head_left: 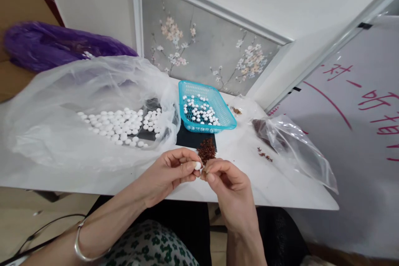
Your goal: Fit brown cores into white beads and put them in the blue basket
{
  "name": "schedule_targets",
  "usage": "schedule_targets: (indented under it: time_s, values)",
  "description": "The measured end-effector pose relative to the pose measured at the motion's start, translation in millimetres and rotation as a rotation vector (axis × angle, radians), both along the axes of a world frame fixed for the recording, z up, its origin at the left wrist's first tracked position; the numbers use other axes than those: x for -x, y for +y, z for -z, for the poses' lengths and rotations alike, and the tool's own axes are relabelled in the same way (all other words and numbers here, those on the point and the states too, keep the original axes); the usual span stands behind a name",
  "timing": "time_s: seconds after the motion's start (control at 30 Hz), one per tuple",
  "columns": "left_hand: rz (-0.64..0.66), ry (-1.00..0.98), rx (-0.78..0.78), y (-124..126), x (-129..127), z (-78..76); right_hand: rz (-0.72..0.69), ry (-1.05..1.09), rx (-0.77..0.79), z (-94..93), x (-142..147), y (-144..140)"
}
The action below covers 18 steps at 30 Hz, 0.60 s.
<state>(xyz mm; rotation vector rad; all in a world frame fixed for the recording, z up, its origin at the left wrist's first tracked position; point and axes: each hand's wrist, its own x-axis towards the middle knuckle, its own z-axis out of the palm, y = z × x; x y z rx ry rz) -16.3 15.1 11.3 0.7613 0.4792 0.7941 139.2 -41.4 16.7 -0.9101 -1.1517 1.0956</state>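
Note:
My left hand pinches a small white ball between thumb and fingertips, above the front of the table. Close against it, my right hand has its thumb and forefinger pressed together; whatever they grip is too small to make out. Just beyond the fingertips lies a heap of small reddish-brown pieces, partly hidden by my hands. Behind the heap stands a blue plastic basket with many white balls inside. To the left, a clear plastic bag lies open with many more white balls.
A purple bag sits at the back left. On the right, a clear bag with brown contents lies near a few loose brown pieces. A framed flower panel and a whiteboard border the table.

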Motion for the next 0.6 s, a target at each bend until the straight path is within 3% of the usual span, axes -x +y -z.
schedule_targets:
  time_s: [0.17, 0.6]
  values:
    - [0.004, -0.027, 0.014, -1, 0, 2.7, 0.078, -0.155, -0.014, -5.2, 4, -2]
    - [-0.016, -0.004, -0.066, 0, 0, 5.4, 0.171, -0.275, -0.011, -10.9, 11, -4]
